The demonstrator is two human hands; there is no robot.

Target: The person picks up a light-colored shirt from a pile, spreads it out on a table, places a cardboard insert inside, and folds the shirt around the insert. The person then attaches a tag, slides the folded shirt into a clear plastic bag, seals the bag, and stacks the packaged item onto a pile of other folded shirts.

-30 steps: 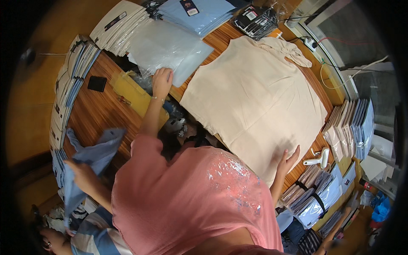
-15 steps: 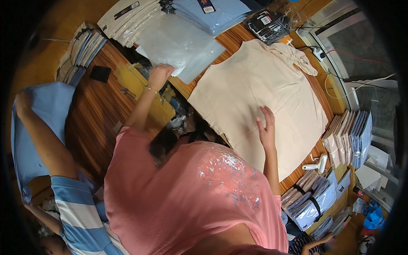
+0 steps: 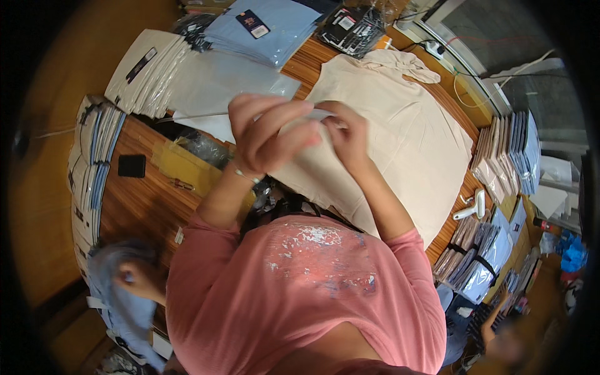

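Note:
A beige garment (image 3: pixel 412 137) lies spread on the table with its sleeve bunched at the far end. Above its left part my two hands are raised close together. My right hand (image 3: pixel 349 134) is closed, pinching a thin whitish piece (image 3: pixel 321 114), perhaps paper or plastic. My left hand (image 3: pixel 269 134) is beside it, fingers curved and smeared by motion, so its grip is unclear. Left of my hands, clear plastic bags (image 3: pixel 231 78) lie flat, with a white sheet (image 3: pixel 209 125) showing at their lower edge.
Folded beige garments (image 3: pixel 140 69) and blue ones (image 3: pixel 256 31) are stacked at the back. Bagged garments (image 3: pixel 506 156) and a white-handled roller (image 3: pixel 472 205) lie right. A black square (image 3: pixel 131 165) sits left. A co-worker's hand (image 3: pixel 139 280) handles blue cloth at lower left.
My left hand has left the plastic bags and moved right. My right hand has risen off the beige garment to meet it, now with a whitish piece. The co-worker's blue cloth has moved down.

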